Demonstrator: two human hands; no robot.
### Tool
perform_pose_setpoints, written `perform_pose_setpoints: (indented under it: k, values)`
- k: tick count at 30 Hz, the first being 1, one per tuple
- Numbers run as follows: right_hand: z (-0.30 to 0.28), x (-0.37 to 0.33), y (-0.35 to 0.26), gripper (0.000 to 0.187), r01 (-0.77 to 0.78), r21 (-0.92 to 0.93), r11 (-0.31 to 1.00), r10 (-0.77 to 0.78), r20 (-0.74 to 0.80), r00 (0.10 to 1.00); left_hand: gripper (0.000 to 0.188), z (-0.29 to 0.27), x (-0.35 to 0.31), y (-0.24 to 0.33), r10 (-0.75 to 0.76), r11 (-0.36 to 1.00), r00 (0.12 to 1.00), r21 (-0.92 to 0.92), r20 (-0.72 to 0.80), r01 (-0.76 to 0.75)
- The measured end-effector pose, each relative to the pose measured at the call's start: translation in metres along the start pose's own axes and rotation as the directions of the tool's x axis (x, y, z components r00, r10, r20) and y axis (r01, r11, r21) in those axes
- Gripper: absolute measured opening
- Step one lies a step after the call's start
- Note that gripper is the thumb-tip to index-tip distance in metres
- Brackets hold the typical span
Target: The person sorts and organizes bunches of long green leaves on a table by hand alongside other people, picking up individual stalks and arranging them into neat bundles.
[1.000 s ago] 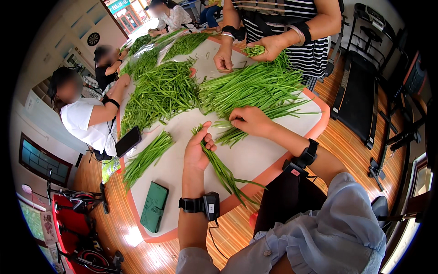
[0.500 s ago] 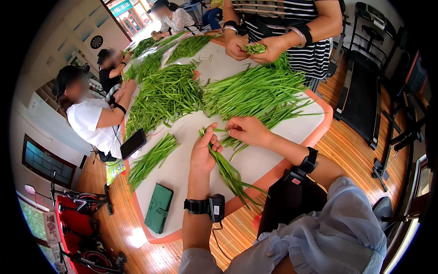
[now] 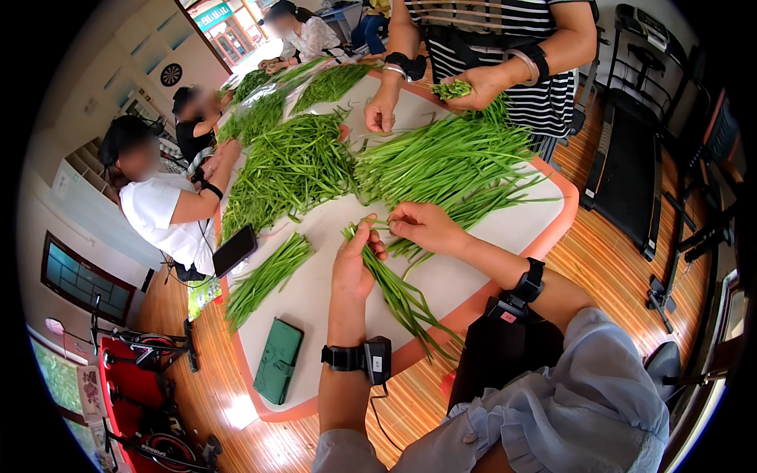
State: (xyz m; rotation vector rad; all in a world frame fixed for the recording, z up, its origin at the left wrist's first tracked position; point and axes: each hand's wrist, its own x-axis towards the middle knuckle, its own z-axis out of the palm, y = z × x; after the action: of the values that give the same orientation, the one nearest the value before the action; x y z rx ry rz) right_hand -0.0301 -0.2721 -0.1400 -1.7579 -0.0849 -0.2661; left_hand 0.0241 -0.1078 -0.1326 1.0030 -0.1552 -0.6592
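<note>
My left hand (image 3: 356, 264) is closed round a small bunch of garlic chives (image 3: 402, 303), whose long green leaves hang down to the right past the table's near edge. Thumb and forefinger of my right hand (image 3: 422, 226) pinch a thin green stalk at the upper end of that bunch, close beside the left thumb. Just beyond my right hand spreads a big pile of chives (image 3: 441, 162). A neat smaller bundle (image 3: 272, 276) lies on the table left of my left hand.
A heap of chives (image 3: 288, 165) covers the table's far left. A green phone case (image 3: 277, 361) lies near the front edge of the table (image 3: 323, 225); a dark phone (image 3: 235, 250) stands out at the left edge. Opposite, a person in stripes holds chives (image 3: 451, 89). A treadmill (image 3: 623, 165) stands right.
The person opposite has taken one hand away from their bunch and lowered it toward the pile. My hands stay nearly in place, still on the chives.
</note>
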Motion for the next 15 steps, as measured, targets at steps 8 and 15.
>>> perform_pose_setpoints:
  k: [8, 15]
  values:
    - [0.0042, 0.0019, -0.0017, 0.014, -0.122, 0.358, 0.926, 0.135, -0.011, 0.991, 0.035, 0.0032, -0.0048, 0.0038, -0.032, 0.999, 0.999, -0.017, -0.025, 0.031]
    - [0.0106, 0.0017, 0.0034, 0.016, -0.171, 0.408, 0.897, 0.140, 0.103, 0.985, 0.033, 0.0091, -0.0067, 0.0052, -0.025, 0.999, 1.000, 0.021, 0.016, 0.025]
